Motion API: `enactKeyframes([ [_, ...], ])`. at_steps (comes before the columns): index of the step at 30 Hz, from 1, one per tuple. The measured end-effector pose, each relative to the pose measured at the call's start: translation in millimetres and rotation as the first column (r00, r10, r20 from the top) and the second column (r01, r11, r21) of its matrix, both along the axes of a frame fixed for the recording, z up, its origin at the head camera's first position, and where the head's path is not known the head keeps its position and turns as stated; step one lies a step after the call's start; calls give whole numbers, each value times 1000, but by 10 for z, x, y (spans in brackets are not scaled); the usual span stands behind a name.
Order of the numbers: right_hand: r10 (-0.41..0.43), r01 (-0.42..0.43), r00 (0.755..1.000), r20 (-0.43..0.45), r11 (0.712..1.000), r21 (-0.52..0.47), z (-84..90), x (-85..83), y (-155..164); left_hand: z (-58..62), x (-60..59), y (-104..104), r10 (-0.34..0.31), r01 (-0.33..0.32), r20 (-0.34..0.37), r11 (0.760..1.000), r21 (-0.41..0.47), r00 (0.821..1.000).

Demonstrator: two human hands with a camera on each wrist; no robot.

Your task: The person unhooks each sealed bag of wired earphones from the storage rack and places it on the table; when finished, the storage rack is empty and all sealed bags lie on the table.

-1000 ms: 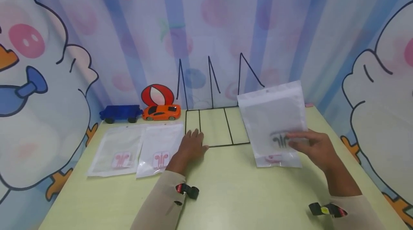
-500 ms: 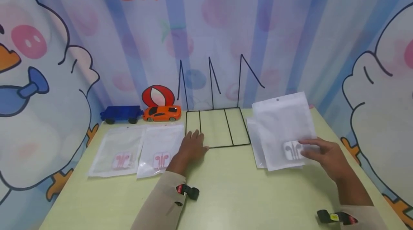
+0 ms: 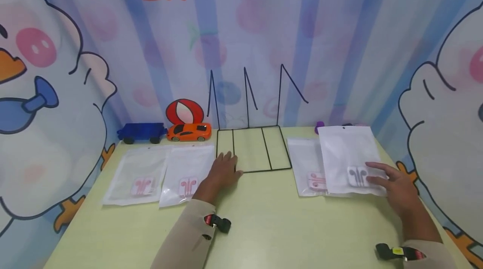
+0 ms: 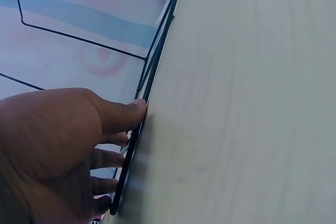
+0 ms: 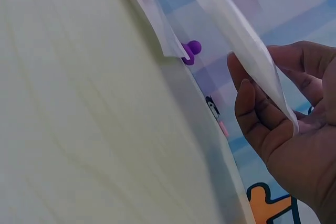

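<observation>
My right hand (image 3: 392,183) pinches the lower right edge of a white earphone bag (image 3: 349,153) with grey earphones printed on it. This bag hangs low and partly overlaps a second bag (image 3: 303,160) with pink earphones, which lies flat on the table. In the right wrist view the fingers (image 5: 252,114) curl under the held bag (image 5: 231,22), which is lifted above the flat bag (image 5: 149,11). My left hand (image 3: 222,172) lies flat on the table, its fingers (image 4: 121,116) touching the front left corner of a black wire rack (image 3: 264,170).
Two more earphone bags (image 3: 137,174) (image 3: 186,170) lie side by side at the left. An orange toy car (image 3: 188,131), a blue toy truck (image 3: 140,132) and a red oval piece (image 3: 184,111) stand along the curtain. A small purple object (image 3: 320,126) sits behind the right bags.
My right hand has carried the bag from beside the rack rightward and down, until it overlaps the flat bag. The left hand has stayed put.
</observation>
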State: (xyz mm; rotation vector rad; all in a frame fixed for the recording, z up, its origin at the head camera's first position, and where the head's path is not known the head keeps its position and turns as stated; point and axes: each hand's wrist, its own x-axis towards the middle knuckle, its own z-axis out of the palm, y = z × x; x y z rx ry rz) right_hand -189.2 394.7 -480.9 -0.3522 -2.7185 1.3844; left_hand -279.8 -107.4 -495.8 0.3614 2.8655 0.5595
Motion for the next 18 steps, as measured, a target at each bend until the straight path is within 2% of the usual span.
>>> enactKeyframes([
  [5, 1, 0, 999, 40, 1000, -16, -53, -8, 153, -19, -30, -11, 4, -4, 17, 1000, 2, 1000],
  [10, -17, 15, 997, 80, 1000, 26, -103, -15, 304, 6, -47, -43, -28, 27, -24, 1000, -10, 999],
  [13, -36, 34, 993, 110, 999, 21, -98, -3, 375, 44, 1, -113, -37, 37, -62, 999, 2, 997],
  [18, -48, 49, 987, 150, 999, -4, -79, 24, 472, 114, 148, -286, -6, 11, -88, 998, 65, 996],
])
